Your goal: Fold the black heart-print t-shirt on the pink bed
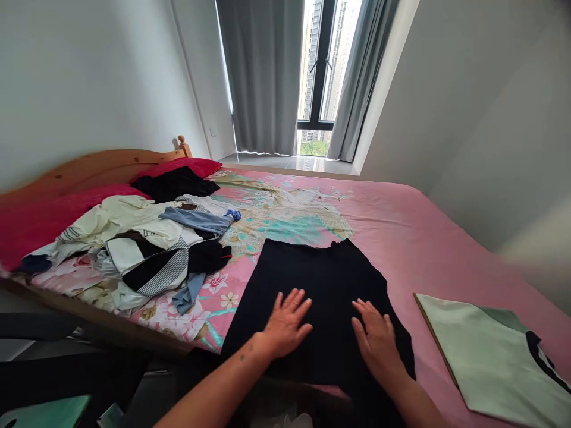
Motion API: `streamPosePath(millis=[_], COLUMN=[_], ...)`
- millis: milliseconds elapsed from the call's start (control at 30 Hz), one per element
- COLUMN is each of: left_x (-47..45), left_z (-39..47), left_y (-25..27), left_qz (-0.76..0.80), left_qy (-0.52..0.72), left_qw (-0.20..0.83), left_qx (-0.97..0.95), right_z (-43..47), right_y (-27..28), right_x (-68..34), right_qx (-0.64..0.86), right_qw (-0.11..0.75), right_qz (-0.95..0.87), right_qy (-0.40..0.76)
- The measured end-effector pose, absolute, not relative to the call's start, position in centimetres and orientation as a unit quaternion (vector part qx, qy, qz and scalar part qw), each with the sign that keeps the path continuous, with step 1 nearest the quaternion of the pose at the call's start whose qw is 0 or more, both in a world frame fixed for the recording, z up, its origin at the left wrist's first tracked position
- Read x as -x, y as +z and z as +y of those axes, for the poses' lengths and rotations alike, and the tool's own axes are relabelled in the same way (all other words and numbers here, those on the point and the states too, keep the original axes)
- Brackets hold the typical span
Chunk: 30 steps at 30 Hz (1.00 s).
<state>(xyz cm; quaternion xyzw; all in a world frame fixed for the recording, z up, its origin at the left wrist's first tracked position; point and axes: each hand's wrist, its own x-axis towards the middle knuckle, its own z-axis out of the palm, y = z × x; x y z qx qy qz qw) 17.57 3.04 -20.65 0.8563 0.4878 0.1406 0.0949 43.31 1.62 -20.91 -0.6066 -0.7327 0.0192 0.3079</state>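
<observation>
A black garment [330, 279] lies spread flat near the edge of the bed, its lower part hanging toward me. My left hand [288, 324] rests on or just above its left half, palm down with the fingers spread. Over the right half is my right hand [375, 336], also palm down with fingers stretched out. Neither hand grips the cloth. Whether the palms press on the fabric I cannot tell. A folded pale green garment [486, 351] with a dark neckline lies to the right.
A heap of mixed clothes [156, 249] covers the left of the bed, beside red pillows [66, 214] and a wooden headboard [102, 163]. The bed has a pink flowered sheet [392, 220]. Grey curtains [267, 77] flank a window at the back. A green object [49, 411] sits at lower left.
</observation>
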Motion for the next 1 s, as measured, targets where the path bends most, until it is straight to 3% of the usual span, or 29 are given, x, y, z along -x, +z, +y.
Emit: streamPosePath(millis=[167,367,533,667,800,900,1000], left_x=[-24.4,-14.0,-9.1,-15.7,-19.0,-14.9,-9.6], left_z=[4.3,6.1,8.2,10.2,13.5,16.4,18.4], left_y=[-20.9,-22.0,-20.3,-19.0,-20.0,-21.5,-23.0], left_qz=[0.399,0.570,0.703,0.557,0.461,0.591,0.692], left_qy=[0.157,0.052,0.003,0.047,0.057,0.025,0.017], left_qw=[0.161,0.111,0.047,0.092,0.132,0.130,0.096], left_qx=[-0.889,-0.812,-0.710,-0.824,-0.876,-0.796,-0.715], right_z=[1.3,1.1,3.1,7.2,11.6,14.0,15.1], right_y=[-20.5,-24.6,-23.8,-20.6,-20.7,-23.0,-25.6], right_x=[-40.5,-50.2,-52.6,-45.3,-42.7,-46.1,-49.6], right_qx=[0.546,0.689,0.757,0.661,0.583,0.648,0.696], right_qw=[0.236,0.080,0.124,0.161,0.107,0.046,0.053], right_qz=[-0.803,-0.720,-0.641,-0.733,-0.804,-0.758,-0.715], right_qy=[0.028,0.015,-0.019,0.005,0.046,0.055,0.023])
